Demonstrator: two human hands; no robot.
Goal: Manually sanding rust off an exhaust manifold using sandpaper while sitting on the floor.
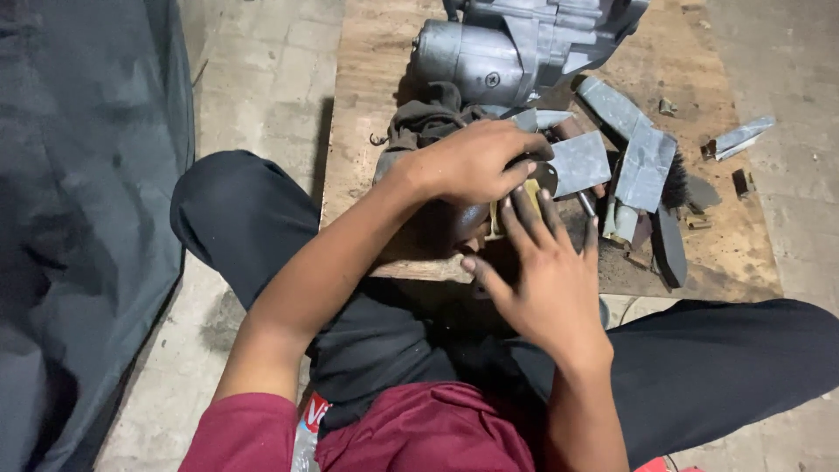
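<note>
Dark round metal part sitting at the near edge of the counter, mostly buried under both hands. Grimy and blackish, with a yellowish-brass bit peeking out between the fingers. Too covered to call a long axis or which way it points.

Left hand clamped over the top of the part, fingers curled down over the far side, so closed around it. Right hand laid flat against the near side, fingers spread and straight, tips smudged black, pressing on the part rather than gripping it.

Just behind the left hand, a brown rag bunched up. Behind that, a grey starter motor lying on its side at the far end of the counter, cylinder end pointing left. To the right of the hands, several grey metal plates scattered and overlapping, with a black brush tucked in beside them. One more plate scrap off alone near the right edge. Dark cloth hanging along the left side, concrete floor beneath.
</note>
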